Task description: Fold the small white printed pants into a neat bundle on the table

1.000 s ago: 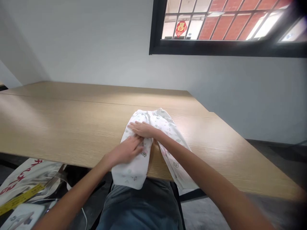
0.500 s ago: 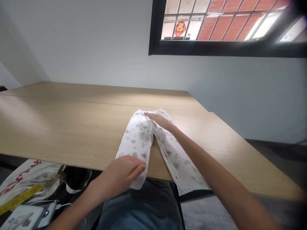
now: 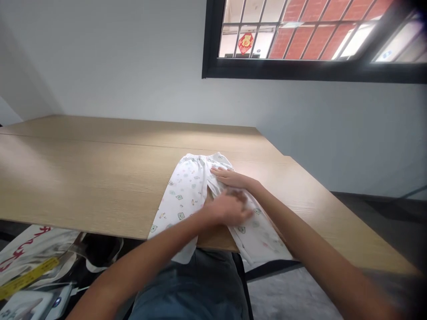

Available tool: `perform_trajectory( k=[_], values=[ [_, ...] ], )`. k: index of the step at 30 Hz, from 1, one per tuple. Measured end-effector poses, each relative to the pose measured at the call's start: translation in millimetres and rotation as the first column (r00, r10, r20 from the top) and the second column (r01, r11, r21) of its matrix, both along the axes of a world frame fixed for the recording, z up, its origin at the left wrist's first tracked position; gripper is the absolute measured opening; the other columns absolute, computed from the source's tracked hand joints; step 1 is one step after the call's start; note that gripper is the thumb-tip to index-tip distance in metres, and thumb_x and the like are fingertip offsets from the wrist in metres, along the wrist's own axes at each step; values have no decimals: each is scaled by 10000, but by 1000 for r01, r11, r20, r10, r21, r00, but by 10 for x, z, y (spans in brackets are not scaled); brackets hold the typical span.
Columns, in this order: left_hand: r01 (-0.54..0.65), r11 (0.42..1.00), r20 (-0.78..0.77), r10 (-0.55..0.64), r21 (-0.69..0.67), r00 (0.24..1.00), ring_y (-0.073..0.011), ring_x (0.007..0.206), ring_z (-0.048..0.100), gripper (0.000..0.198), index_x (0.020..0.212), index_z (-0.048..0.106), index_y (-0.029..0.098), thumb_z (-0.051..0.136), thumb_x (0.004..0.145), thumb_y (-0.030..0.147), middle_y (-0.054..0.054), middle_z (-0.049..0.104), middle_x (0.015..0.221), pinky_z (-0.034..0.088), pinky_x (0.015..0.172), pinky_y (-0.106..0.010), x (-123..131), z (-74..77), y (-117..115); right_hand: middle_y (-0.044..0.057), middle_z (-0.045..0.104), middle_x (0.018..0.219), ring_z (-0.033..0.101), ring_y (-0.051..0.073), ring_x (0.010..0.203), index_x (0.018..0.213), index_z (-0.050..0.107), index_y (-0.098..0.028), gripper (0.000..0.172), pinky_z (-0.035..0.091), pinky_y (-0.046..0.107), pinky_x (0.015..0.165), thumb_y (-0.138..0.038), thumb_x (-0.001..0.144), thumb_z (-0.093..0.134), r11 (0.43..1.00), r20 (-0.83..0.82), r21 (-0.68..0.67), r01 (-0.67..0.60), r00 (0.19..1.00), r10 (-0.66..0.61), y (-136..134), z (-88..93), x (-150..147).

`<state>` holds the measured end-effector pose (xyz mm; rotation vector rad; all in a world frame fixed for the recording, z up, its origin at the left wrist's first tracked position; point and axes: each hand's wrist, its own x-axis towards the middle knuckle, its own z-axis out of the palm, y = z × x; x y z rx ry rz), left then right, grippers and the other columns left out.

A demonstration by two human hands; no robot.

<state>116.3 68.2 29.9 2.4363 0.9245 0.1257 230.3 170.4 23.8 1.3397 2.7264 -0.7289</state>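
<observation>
Blur smears the bare left hand (image 3: 231,209), which hides part of the white, small-patterned cloth trousers (image 3: 187,189); at eight o'clock, the left edge crops a white, red-lettered bag (image 3: 36,249).

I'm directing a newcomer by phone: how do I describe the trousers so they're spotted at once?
Look for the long wooden table near the dark-framed window. At its near edge lie white trousers, their legs reaching past that edge. Small scattered pictures in green and pink set them apart from the white bag with red writing, lower left.
</observation>
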Motion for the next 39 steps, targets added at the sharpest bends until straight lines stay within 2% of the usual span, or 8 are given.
perform_trajectory(
  k=[4, 7, 13, 20, 25, 31, 35, 39],
  values=[
    [170, 982, 122, -179, 78, 976, -177, 1306, 162, 575, 1334, 189, 133, 231, 870, 472, -67, 189, 1382, 204, 1160, -392, 133, -155, -821, -47, 135, 1449, 56, 217, 1349, 1428, 207, -210, 544, 28, 429, 1084, -396, 917, 200, 992, -38, 123, 39, 999, -35, 104, -173, -29],
    [-19, 952, 281, -71, 307, 957, -178, 1255, 264, 574, 1310, 218, 136, 330, 857, 470, -52, 271, 1349, 315, 1116, -366, 255, -386, -1143, -22, 242, 1422, 121, 211, 1340, 1393, 312, -207, 528, 65, 406, 1083, -395, 903, 258, 983, -124, 169, 68, 991, -47, 112, -217, -17],
    [-191, 776, 339, -31, 602, 940, -159, 697, 427, 122, 832, 407, 158, 456, 814, 268, -19, 435, 813, 397, 559, -304, 511, -545, -1001, 27, 375, 1355, 363, 153, 1229, 1196, 551, -162, 425, 290, 256, 1009, -290, 821, 396, 929, -419, 148, 340, 872, -253, 67, -223, 71],
    [-159, 756, 336, -85, 635, 938, -158, 713, 416, 39, 804, 378, 170, 342, 817, 175, -25, 392, 797, 333, 575, -293, 515, -488, -857, 70, 552, 1147, 537, 194, 984, 1092, 625, -184, 388, 411, 303, 857, -314, 732, 563, 874, -492, -170, 456, 729, -476, 81, -72, 305],
    [-161, 796, 359, -75, 584, 931, -150, 697, 428, 179, 977, 409, 190, 365, 804, 172, -21, 428, 822, 370, 572, -278, 490, -462, -807, 47, 562, 671, 498, 125, 606, 974, 663, -128, 393, 408, 241, 566, -427, 724, 602, 850, -532, -359, 387, 663, -526, -1, 51, 394],
    [-476, 834, 662, 192, 279, 724, -109, 771, 506, 298, 1135, 364, 236, 285, 851, 189, -9, 510, 903, 449, 657, -208, -52, 12, -957, 60, 581, 884, 527, 135, 747, 901, 642, -180, 333, 439, 227, 623, -471, 770, 548, 866, -672, -407, 290, 547, -499, 6, 287, 262],
    [-733, 679, 656, 573, -45, 491, -35, 777, 535, 225, 1063, 477, 337, 379, 874, 264, 72, 549, 977, 419, 624, -93, -731, 263, -1198, 70, 548, 1003, 536, 135, 814, 935, 609, -169, 284, 462, 234, 713, -383, 749, 587, 915, -782, -387, 114, 484, -392, 14, 549, -108],
    [-858, 483, 267, 862, -175, 431, -63, 679, 539, 268, 1033, 556, 331, 347, 866, 309, 53, 582, 903, 331, 476, -127, -1279, 198, -1302, 106, 489, 1137, 562, 138, 776, 1043, 560, -143, 433, 492, 263, 689, -467, 755, 560, 917, -644, -390, 77, 689, -332, 55, 587, -641]
  ],
)
